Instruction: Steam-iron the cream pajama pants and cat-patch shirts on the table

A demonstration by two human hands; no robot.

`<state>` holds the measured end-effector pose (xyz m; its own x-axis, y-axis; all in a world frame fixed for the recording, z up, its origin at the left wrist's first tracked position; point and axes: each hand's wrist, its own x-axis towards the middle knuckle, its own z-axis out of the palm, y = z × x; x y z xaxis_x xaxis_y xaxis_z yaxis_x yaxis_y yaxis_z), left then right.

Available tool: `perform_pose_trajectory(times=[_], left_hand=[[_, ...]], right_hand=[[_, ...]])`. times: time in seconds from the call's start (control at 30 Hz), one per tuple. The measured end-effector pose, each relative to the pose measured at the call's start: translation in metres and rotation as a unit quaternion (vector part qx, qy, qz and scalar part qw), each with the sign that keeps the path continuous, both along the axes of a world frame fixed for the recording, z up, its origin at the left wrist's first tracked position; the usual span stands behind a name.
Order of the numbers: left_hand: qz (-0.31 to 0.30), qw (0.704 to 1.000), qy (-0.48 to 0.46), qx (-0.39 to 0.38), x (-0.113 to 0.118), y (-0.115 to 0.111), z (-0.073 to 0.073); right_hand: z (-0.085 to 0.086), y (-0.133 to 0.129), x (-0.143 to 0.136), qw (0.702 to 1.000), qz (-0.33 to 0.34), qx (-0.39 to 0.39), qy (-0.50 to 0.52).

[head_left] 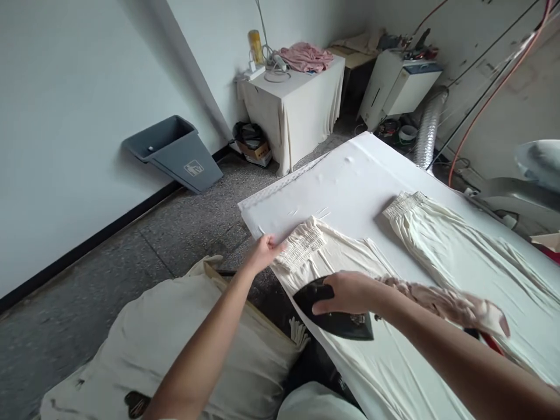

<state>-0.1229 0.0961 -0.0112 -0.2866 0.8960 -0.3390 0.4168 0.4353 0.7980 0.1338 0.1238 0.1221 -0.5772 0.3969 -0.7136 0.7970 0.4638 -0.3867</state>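
Cream trousers (345, 262) with a shirred elastic waistband (301, 245) lie along the near edge of a white padded ironing table (332, 175). At the table edge my left hand (265, 252) pinches the left corner of that waistband. My right hand (345, 291) is wrapped round the handle of a black iron (350, 326), which rests on the cloth just below the waistband. A fabric-wrapped cord (446, 300) runs right from the iron, partly behind my right forearm. Farther right on the table lies a second cream garment (446, 233) with a gathered waistband.
Cream cloth (188, 338) covers a stand by my left arm. A grey bin (184, 151) is by the wall. Behind stand a cloth-covered table (301, 111) with pink fabric (306, 57) and a white cabinet (389, 87). A red hose (494, 87) hangs at right.
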Motion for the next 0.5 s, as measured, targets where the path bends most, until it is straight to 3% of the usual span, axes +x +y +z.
perform_pose_trajectory(times=[0.07,0.13,0.2,0.27,0.37,0.47,0.5], left_hand=[[-0.057,0.994,0.068,-0.070,0.004,-0.006,-0.008],[-0.082,0.988,0.092,-0.091,0.008,-0.007,-0.010],[-0.013,0.996,0.053,-0.072,0.017,-0.008,-0.007],[0.118,0.991,-0.052,-0.046,0.032,-0.016,-0.004],[0.229,0.954,-0.186,-0.050,0.067,-0.043,-0.006],[0.204,0.950,-0.215,-0.097,0.107,-0.069,-0.014],[0.187,0.952,-0.215,-0.109,0.119,-0.073,-0.017]], right_hand=[[-0.001,0.013,-0.005,0.996,-0.090,0.019,0.011],[-0.008,0.031,-0.026,0.987,-0.145,0.072,0.014],[-0.014,0.048,-0.047,0.976,-0.181,0.120,-0.002],[-0.018,0.052,-0.046,0.971,-0.201,0.129,-0.013],[-0.020,0.015,0.017,0.966,-0.241,0.090,-0.004],[-0.022,-0.071,0.135,0.933,-0.351,0.074,-0.012],[-0.021,-0.106,0.178,0.916,-0.383,0.109,-0.052]])
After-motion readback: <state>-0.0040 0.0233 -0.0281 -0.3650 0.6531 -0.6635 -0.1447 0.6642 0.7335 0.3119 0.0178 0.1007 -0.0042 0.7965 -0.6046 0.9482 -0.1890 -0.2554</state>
